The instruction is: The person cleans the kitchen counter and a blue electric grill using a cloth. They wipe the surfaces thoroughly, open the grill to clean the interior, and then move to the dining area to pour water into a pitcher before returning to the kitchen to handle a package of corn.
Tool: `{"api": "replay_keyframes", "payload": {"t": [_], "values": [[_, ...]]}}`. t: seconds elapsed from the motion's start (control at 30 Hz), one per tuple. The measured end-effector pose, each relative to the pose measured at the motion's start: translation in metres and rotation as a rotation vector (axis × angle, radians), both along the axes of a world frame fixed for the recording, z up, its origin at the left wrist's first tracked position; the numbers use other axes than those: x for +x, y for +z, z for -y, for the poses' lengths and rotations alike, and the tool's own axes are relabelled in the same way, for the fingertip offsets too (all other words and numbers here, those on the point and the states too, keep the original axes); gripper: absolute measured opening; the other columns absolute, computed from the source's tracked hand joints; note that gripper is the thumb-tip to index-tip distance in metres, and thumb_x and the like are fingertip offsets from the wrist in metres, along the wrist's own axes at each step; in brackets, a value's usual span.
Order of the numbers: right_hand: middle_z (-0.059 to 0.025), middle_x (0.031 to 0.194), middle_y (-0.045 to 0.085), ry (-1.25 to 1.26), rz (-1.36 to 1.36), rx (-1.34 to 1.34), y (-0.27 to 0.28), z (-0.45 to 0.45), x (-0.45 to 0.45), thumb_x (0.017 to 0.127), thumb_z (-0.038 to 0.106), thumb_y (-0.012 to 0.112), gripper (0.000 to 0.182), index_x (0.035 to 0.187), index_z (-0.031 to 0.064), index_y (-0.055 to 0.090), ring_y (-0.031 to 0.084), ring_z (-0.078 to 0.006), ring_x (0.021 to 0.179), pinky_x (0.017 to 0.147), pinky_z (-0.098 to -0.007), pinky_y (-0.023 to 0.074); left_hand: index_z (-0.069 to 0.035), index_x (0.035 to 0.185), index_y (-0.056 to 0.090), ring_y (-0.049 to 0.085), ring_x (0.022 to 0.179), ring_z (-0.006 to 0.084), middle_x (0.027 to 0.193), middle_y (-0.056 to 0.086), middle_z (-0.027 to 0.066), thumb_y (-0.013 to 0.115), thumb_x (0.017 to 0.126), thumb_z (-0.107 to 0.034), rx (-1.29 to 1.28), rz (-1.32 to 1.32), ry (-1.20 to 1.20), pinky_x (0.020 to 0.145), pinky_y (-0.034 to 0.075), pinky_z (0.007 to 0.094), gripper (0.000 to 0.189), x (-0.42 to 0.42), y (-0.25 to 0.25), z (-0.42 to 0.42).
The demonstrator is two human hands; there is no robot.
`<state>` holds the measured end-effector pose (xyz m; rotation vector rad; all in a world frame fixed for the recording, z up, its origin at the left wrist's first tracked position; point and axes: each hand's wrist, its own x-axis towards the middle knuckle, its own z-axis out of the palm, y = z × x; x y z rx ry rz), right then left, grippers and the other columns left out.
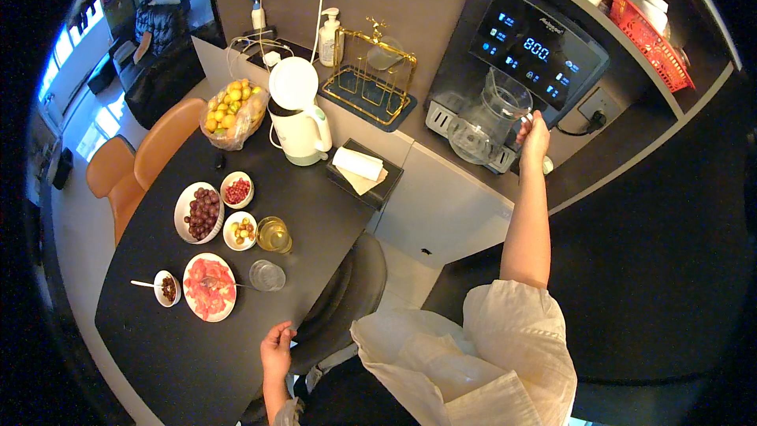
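Note:
My right hand (534, 137) grips the handle of a clear glass pitcher (478, 135). The pitcher stands upright at the drip tray (440, 121) of a black water dispenser (582, 50) with a lit display; whether its base rests on the tray I cannot tell. Near the dark table's (313, 213) edge, my left hand (277, 346) hangs with loosely curled fingers and nothing visible in it. Closest to that hand are a clear drinking glass (267, 276) and a plate of cut reddish fruit (210, 287) with a spoon.
A white electric kettle (300, 136), lid up, stands beside bagged citrus fruit (230, 112). Bowls of grapes (204, 213), red seeds (238, 191) and small fruit (242, 231) surround a glass of yellowish liquid (274, 235). A gold cup rack (369, 89) lines the wall; a black stool (361, 290) is below.

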<state>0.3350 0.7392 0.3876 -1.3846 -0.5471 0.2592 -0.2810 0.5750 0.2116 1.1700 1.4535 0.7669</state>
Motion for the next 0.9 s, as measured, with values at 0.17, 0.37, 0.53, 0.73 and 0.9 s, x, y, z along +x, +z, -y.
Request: {"api": "replay_keyframes", "payload": {"t": [0.17, 0.37, 0.53, 0.73, 0.9], "values": [[-0.0106, 0.084, 0.057, -0.589, 0.972, -0.151, 0.009, 0.02, -0.023, 0.092, 0.025, 0.049, 0.022, 0.091, 0.0045, 0.056, 0.053, -0.025, 0.084, 0.078, -0.0367, 0.0419, -0.001, 0.108, 0.064, 0.061, 0.081, 0.0119, 0.085, 0.067, 0.0045, 0.054, 0.093, -0.01, -0.002, -0.019, 0.011, 0.076, 0.047, 0.0247, 0.02, 0.001, 0.006, 0.006], [-0.0019, 0.134, 0.054, -0.529, 1.409, -0.279, 0.052, 0.042, -0.048, 0.086, 0.017, 0.056, 0.012, 0.095, 0.01, 0.057, 0.046, -0.0291, 0.108, 0.096, -0.0418, 0.0345, -0.001, 0.109, 0.063, 0.061, 0.081, 0.0119, 0.087, 0.068, 0.0055, 0.054, 0.093, -0.01, -0.039, -0.004, 0.031, 0.077, 0.046, 0.0248, 0.021, 0.004, -0.01, 0.015], [-0.0169, 0.12, 0.062, -0.459, 1.311, -0.116, 0.056, 0.019, -0.076, 0.076, 0.006, 0.059, 0.006, 0.078, 0.0023, 0.063, 0.06, -0.0309, 0.082, 0.076, -0.0384, 0.0482, -0.002, 0.111, 0.063, 0.065, 0.087, 0.0152, 0.088, 0.069, 0.0084, 0.054, 0.093, -0.011, -0.045, -0.034, 0.105, 0.081, 0.048, 0.0274, 0.022, 0.005, -0.002, 0.033], [-0.0153, 0.129, 0.055, -0.148, 1.304, 0.16, 0.027, 0.012, -0.159, 0.087, 0.012, 0.049, 0.021, 0.102, -0.0018, 0.052, 0.05, -0.0309, 0.107, 0.093, -0.0403, 0.0347, -0.005, 0.113, 0.061, 0.066, 0.09, 0.0197, 0.094, 0.069, 0.0117, 0.054, 0.093, -0.017, -0.038, -0.105, 0.15, 0.082, 0.049, 0.0307, 0.025, 0.016, 0.014, 0.064], [-0.0187, 0.117, 0.055, 0.358, 1.388, 0.299, -0.02, 0.021, -0.277, 0.078, -0.002, 0.048, 0.021, 0.097, -0.0008, 0.054, 0.051, -0.0333, 0.104, 0.093, -0.0415, 0.0394, -0.006, 0.113, 0.062, 0.067, 0.087, 0.0199, 0.092, 0.07, 0.0112, 0.055, 0.092, -0.019, -0.006, -0.126, 0.322, 0.079, 0.05, 0.0305, 0.025, -0.001, 0.011, 0.124]]}}
